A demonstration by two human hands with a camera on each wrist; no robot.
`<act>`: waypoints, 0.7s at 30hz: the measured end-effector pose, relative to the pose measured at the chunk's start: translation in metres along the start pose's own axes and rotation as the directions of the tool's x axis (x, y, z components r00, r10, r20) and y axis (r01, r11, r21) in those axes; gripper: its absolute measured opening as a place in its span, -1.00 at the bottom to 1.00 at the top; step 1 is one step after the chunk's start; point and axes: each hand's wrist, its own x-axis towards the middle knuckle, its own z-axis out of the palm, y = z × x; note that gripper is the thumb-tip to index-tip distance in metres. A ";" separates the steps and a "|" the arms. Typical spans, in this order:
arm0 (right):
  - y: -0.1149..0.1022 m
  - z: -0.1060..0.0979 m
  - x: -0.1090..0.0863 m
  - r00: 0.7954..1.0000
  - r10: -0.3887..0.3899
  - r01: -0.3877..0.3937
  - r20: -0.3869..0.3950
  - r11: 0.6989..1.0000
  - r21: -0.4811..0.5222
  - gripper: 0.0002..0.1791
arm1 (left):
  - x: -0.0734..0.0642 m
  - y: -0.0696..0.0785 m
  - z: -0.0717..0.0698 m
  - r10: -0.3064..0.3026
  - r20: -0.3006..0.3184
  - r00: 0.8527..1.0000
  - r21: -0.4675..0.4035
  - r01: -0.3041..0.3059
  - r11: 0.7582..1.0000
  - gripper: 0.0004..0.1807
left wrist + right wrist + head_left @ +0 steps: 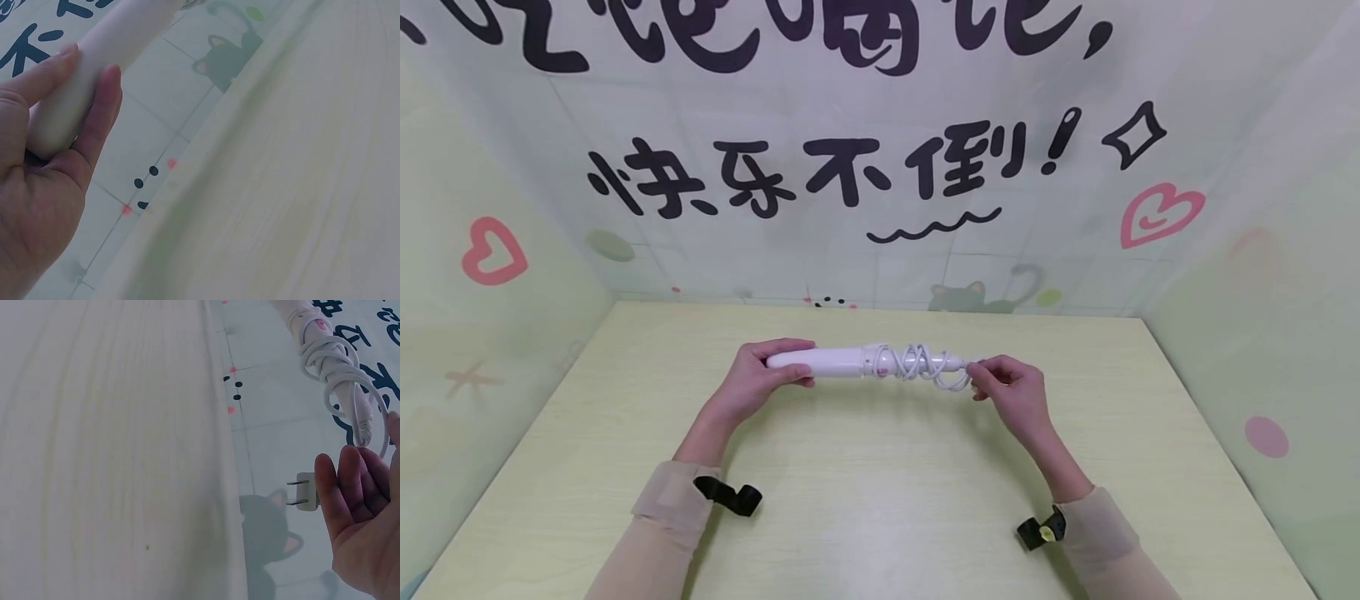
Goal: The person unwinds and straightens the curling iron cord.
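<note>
A long white hair styling iron is held level above the table, its smooth barrel end toward the left. My left hand grips that end, thumb on one side and fingers on the other, as the left wrist view also shows. A white power cord winds in several loops around the handle, which bears a pink button. At the handle's tip my right hand pinches the cord. The two-pin plug sticks out beside the right fingers in the right wrist view.
A pale wood-grain table lies below both hands. Behind it stands a printed wall covering with black lettering, and similar panels rise at the left and right. Black wrist camera mounts are strapped over the sleeves.
</note>
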 end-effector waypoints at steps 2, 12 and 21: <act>0.001 0.000 0.000 0.999 0.023 -0.024 -0.026 1.000 -0.018 -0.79 | 0.000 -0.001 -0.001 0.001 -0.001 1.000 -0.001 -0.001 1.000 -0.51; 0.006 -0.001 0.000 0.995 -0.073 0.069 -0.062 0.995 -0.075 -0.83 | -0.001 0.000 0.000 -0.004 0.010 1.000 -0.072 0.004 0.997 -0.50; 0.005 0.002 0.004 0.976 -0.207 0.197 0.068 0.972 0.126 -0.67 | -0.002 0.001 0.000 0.008 0.021 1.000 -0.066 -0.007 0.998 -0.52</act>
